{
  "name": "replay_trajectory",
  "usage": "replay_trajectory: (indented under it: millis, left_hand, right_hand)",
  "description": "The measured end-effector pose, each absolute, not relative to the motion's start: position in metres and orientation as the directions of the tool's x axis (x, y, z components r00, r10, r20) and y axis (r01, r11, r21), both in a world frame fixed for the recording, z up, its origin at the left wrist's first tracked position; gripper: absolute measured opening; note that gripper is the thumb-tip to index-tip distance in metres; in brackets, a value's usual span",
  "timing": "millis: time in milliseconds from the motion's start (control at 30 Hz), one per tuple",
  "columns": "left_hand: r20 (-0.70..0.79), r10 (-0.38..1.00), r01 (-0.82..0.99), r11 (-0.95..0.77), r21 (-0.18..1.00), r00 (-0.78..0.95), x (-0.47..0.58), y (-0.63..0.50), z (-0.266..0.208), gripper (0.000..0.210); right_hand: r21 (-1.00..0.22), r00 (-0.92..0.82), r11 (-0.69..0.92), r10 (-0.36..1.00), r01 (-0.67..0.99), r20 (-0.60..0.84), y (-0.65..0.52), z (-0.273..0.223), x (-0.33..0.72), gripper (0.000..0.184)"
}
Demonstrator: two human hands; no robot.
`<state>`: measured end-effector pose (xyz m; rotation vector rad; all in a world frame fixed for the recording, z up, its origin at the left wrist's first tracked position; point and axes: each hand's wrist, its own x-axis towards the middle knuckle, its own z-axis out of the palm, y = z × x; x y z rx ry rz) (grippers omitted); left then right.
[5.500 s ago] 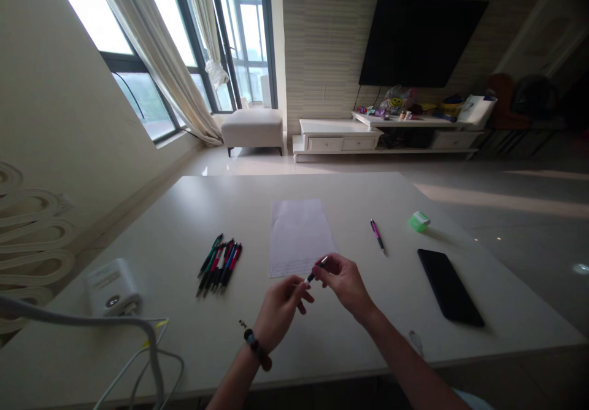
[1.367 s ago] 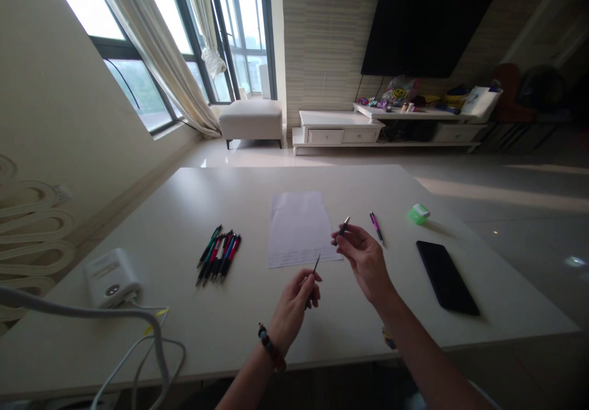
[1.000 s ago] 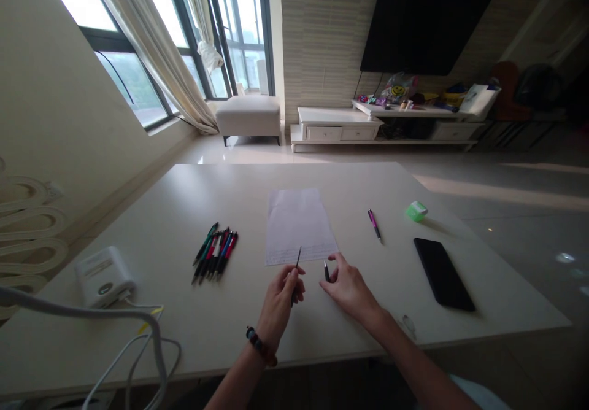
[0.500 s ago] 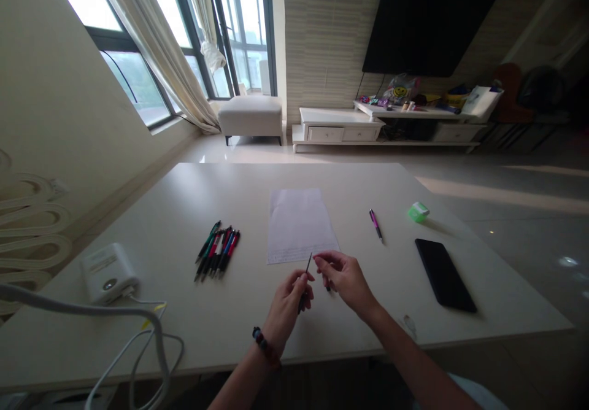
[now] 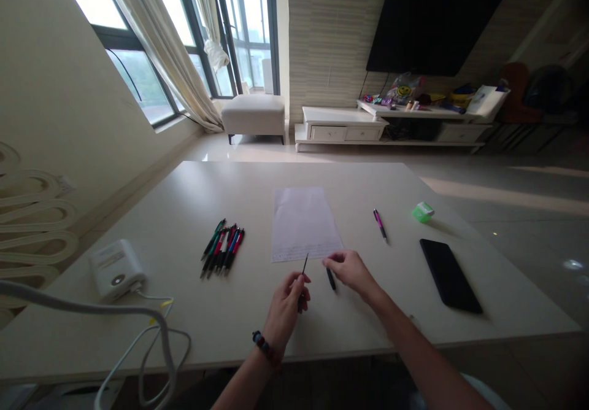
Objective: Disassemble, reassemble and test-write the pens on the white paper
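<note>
Though thin, a straight dark rod (image 5: 305, 264) near flat paper (image 5: 305, 221)

One left hand (image 5: 286, 304) and one right hand (image 5: 352, 272) showed.
There were one thin dark rod (image 5: 305, 264), one black barrel piece (image 5: 331, 279), one purple pen (image 5: 380, 224), one paper sheet (image 5: 304, 220), one phone (image 5: 450, 276), one green box (image 5: 423, 212), and one pen pile (image 5: 223, 249) too overlapped to count.

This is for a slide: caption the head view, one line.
Thin rod jutting from the left hand, right hand by a black pen part, paper and pens nearby.
</note>
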<state>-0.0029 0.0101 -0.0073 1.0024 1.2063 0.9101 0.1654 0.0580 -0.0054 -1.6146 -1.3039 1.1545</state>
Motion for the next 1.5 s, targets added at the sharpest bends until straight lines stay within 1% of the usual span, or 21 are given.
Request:
replay_trajectory:
  millis: [67,133,233,333,400,433,533,600,633,700,767,833,867,967,1067,1167,1233,1333,1400,1500]
  left_hand:
    - [-0.307,0.946,-0.055,0.314,0.948,0.106,-0.007,0.012,-0.009,0.038]
    - [-0.309,0.947,-0.077,0.316,0.946,0.093,-0.010,0.013,-0.011,0.038]
    - [-0.312,0.945,-0.089,0.321,0.943,0.100,-0.011,0.013,-0.013,0.038]
    - [-0.321,0.940,-0.104,0.333,0.937,0.113,-0.009,0.013,-0.014,0.039]
    - [-0.330,0.936,-0.123,0.343,0.931,0.121,-0.007,0.013,-0.016,0.040]
    - [-0.334,0.934,-0.132,0.350,0.927,0.126,-0.006,0.013,-0.017,0.041]
    - [-0.342,0.926,-0.156,0.366,0.918,0.157,-0.002,0.012,-0.019,0.040]
    - [-0.337,0.923,-0.167,0.368,0.915,0.188,0.001,0.012,-0.021,0.039]
    - [-0.332,0.921,-0.170,0.367,0.914,0.203,0.003,0.011,-0.022,0.038]
    - [-0.326,0.919,-0.171,0.365,0.915,0.220,0.005,0.011,-0.022,0.039]
    - [-0.319,0.923,-0.166,0.357,0.919,0.217,0.004,0.010,-0.022,0.040]
    - [-0.305,0.932,-0.149,0.336,0.930,0.195,0.002,0.011,-0.022,0.042]
    - [-0.297,0.939,-0.138,0.322,0.937,0.176,0.000,0.012,-0.021,0.043]
    - [-0.288,0.950,-0.107,0.301,0.948,0.119,-0.004,0.016,-0.019,0.046]
    - [-0.297,0.952,0.017,0.297,0.955,0.066,-0.008,0.021,-0.016,0.041]
    - [-0.240,0.970,0.271,0.227,0.936,0.019,-0.010,0.027,-0.011,0.032]
    - [-0.183,0.983,0.466,0.163,0.870,-0.004,-0.012,0.032,-0.010,0.030]
    - [-0.110,0.993,0.707,0.104,0.699,-0.037,-0.012,0.039,-0.012,0.027]
    - [-0.089,0.996,0.783,0.080,0.617,-0.032,-0.011,0.043,-0.015,0.026]
    - [-0.092,0.996,0.821,0.056,0.569,-0.004,-0.009,0.049,-0.018,0.027]
  right_hand:
    - [-0.858,0.026,-0.211,0.974,0.468,-0.225,0.058,-0.016,0.163,0.014]
    - [-0.802,0.032,-0.213,0.971,0.558,-0.236,0.058,-0.022,0.159,0.012]
    - [-0.749,0.070,-0.230,0.968,0.621,-0.240,0.059,-0.023,0.157,0.013]
    - [-0.736,0.087,-0.226,0.971,0.638,-0.222,0.062,-0.016,0.161,0.016]
    - [-0.777,0.075,-0.183,0.982,0.602,-0.173,0.061,-0.012,0.163,0.022]
    - [-0.816,0.053,-0.165,0.985,0.554,-0.163,0.060,-0.010,0.162,0.026]
    - [-0.929,-0.113,-0.158,0.972,0.335,-0.206,0.053,-0.005,0.152,0.035]
    - [-0.962,-0.211,-0.146,0.958,0.233,-0.197,0.049,-0.004,0.143,0.036]
    - [-0.970,-0.230,-0.127,0.957,0.206,-0.174,0.047,-0.003,0.139,0.036]
    - [-0.981,-0.179,-0.089,0.977,0.171,-0.120,0.049,-0.002,0.137,0.037]
    - [-0.985,-0.029,-0.059,0.997,0.164,-0.065,0.054,0.002,0.142,0.040]
    - [-0.969,0.131,-0.040,0.991,0.244,-0.008,0.061,0.005,0.151,0.039]
    - [-0.944,0.160,-0.048,0.987,0.326,0.005,0.063,0.007,0.156,0.037]
    - [-0.803,0.100,-0.108,0.993,0.586,-0.061,0.063,0.006,0.163,0.029]
    - [-0.657,0.060,-0.129,0.990,0.743,-0.127,0.056,0.000,0.159,0.026]
    - [-0.576,0.058,-0.131,0.988,0.807,-0.144,0.052,-0.004,0.157,0.026]
    - [-0.557,0.074,-0.135,0.989,0.819,-0.131,0.051,-0.003,0.160,0.027]
    - [-0.560,0.099,-0.131,0.991,0.818,-0.088,0.051,0.001,0.169,0.027]
    - [-0.562,0.111,-0.131,0.991,0.817,-0.070,0.049,0.003,0.175,0.027]
    - [-0.553,0.131,-0.138,0.990,0.822,-0.053,0.047,0.004,0.182,0.027]
